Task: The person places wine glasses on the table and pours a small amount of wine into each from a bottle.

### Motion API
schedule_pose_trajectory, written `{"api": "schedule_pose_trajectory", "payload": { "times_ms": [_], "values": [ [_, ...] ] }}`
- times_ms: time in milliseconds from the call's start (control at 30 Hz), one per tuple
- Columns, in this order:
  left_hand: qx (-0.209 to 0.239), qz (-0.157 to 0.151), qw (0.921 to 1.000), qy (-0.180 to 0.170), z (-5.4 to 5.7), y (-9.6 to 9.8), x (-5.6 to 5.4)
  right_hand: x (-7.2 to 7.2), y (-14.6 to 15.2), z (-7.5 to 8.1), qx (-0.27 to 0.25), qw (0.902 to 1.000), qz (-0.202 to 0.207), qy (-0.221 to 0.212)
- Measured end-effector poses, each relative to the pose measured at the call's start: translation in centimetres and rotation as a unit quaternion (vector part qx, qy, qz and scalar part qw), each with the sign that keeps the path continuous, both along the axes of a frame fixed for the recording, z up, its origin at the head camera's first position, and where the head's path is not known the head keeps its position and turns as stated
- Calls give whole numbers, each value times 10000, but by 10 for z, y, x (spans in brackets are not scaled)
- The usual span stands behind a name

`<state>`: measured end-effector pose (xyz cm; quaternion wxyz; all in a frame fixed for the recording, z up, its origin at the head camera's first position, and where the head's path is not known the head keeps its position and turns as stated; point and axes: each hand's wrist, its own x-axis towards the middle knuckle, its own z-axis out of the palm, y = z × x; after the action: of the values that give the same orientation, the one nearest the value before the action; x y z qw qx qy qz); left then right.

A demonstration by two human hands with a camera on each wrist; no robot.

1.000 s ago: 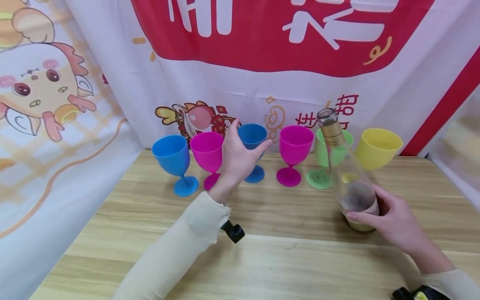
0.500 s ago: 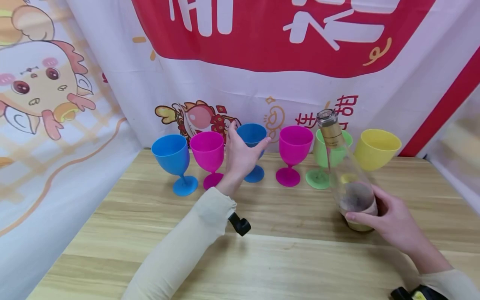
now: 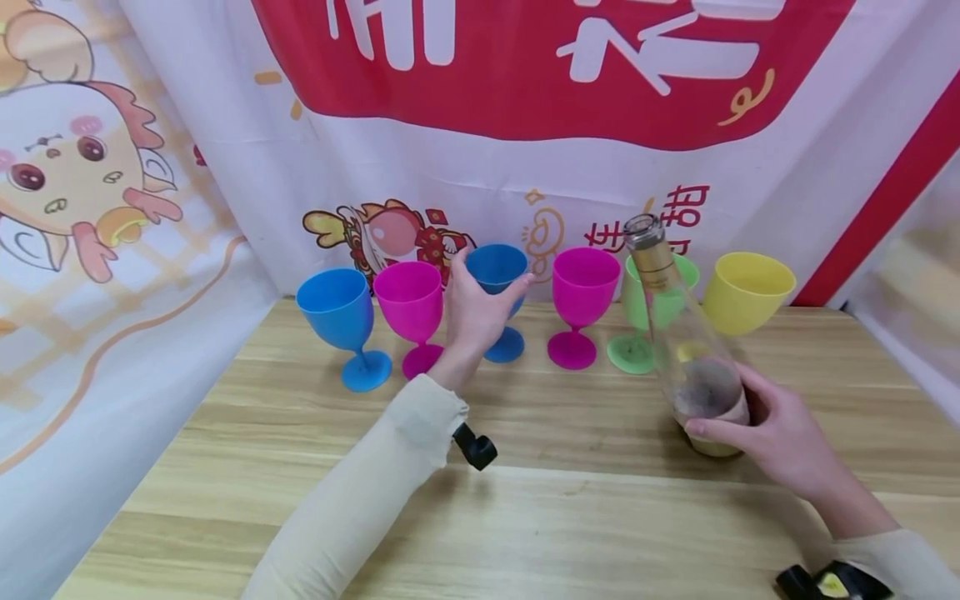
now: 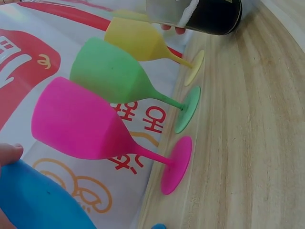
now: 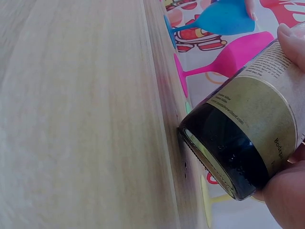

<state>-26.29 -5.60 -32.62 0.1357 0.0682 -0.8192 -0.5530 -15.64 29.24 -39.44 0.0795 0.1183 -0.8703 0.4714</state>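
Observation:
In the head view my left hand (image 3: 478, 312) holds a blue goblet (image 3: 497, 265) by its bowl, thumb on the right side and fingers around the left. Part of that bowl and stem is hidden by the hand. The thumb meets the blue goblet (image 4: 40, 202) near its rim in the left wrist view. My right hand (image 3: 783, 437) grips a clear glass wine bottle (image 3: 678, 333) low on its body. The bottle leans, its uncorked neck pointing toward the green goblet (image 3: 636, 296). A label (image 5: 252, 114) wraps it above a dark base; whether the base touches the table cannot be told.
Stemmed goblets stand in a row along the table's back: another blue goblet (image 3: 337, 312), a pink goblet (image 3: 408, 304), a second pink goblet (image 3: 585, 287), and a yellow goblet (image 3: 750, 292). Behind them hangs a printed cloth (image 3: 480, 175). The wooden table (image 3: 585, 517) extends toward me.
Over the past second my left hand shifts slightly around the blue goblet, its forearm moving right. The right hand and bottle stay nearly still; the whole view drifts a little.

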Motion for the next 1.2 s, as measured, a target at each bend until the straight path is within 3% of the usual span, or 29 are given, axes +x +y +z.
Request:
{"api": "schedule_pose_trajectory", "payload": {
  "times_ms": [700,1200],
  "values": [
    [-22,-355,9993,110,-5,-9,17,1,-1,1,51,9999,-25,-82],
    [-142,-813,9966,-77,-2,-13,42,-1,-2,1,0,10000,26,-10]
  ]
}}
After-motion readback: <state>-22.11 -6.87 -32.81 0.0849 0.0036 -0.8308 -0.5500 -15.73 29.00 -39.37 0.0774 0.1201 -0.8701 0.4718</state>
